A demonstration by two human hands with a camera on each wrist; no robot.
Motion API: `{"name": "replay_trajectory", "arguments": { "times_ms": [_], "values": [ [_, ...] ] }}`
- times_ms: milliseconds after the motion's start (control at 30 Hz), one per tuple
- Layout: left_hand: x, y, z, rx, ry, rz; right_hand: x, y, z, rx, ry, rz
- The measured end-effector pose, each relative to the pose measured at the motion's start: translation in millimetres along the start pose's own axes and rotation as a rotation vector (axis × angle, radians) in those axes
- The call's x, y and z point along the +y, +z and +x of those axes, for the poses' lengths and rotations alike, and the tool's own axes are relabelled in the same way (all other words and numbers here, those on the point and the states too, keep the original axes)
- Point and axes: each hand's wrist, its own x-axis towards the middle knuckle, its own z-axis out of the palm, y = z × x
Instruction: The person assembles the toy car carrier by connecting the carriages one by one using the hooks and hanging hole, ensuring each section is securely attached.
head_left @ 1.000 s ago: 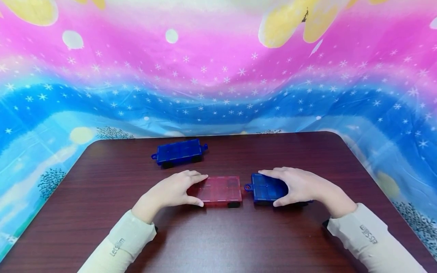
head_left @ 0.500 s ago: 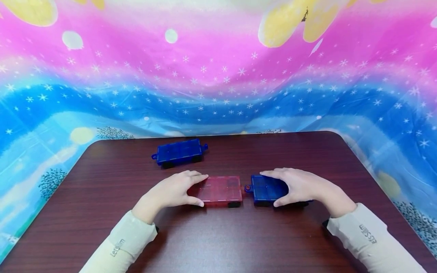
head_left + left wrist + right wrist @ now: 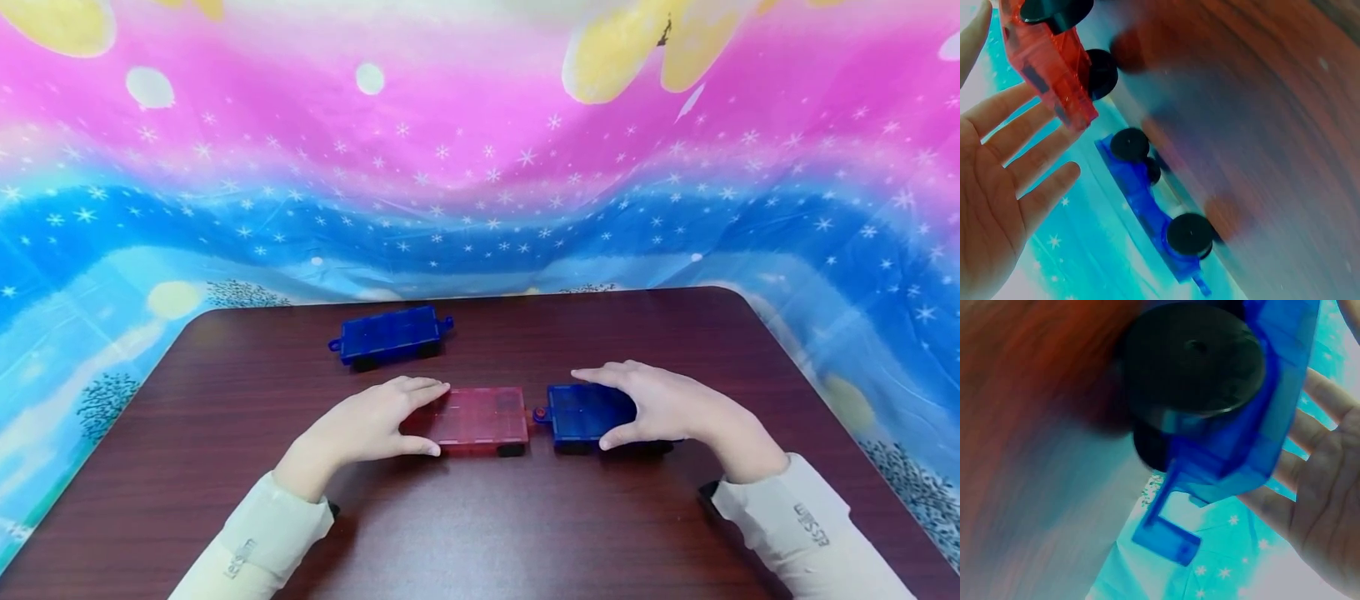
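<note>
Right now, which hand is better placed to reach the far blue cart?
Probably the left hand: the far blue cart stands just beyond it, and it looks open by the red cart. The right hand is farther off, by the near blue cart.

Along the near side of the dark brown wood-grain table [image 3: 480, 542] there is free room. Further in, a translucent red plastic wagon [image 3: 483, 417] and a translucent blue plastic wagon [image 3: 581, 412], end to end, bar the way; behind, leftward, stands the second blue plastic wagon [image 3: 390, 335].
</note>
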Motion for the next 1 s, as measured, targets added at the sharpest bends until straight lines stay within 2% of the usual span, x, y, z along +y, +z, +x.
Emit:
{"name": "replay_trajectory", "arguments": {
  "times_ms": [233, 533, 767, 1000],
  "values": [
    [-15.5, -11.9, -18.1, 0.038, -0.021, 0.032, -7.3, -0.7, 7.4, 0.040, -0.046, 0.022],
    [-59.6, -41.8, -28.0, 0.097, -0.084, 0.041, -18.7, 0.3, 23.6, 0.055, -0.097, 0.064],
    [-82.4, -58.1, -17.8, 0.108, -0.127, 0.022, -31.4, -0.8, 39.3, 0.044, -0.140, 0.119],
    [-102.7, -53.1, 4.7, 0.122, -0.138, -0.011, -46.0, 3.9, 56.8, 0.013, -0.186, 0.137]
  ]
}}
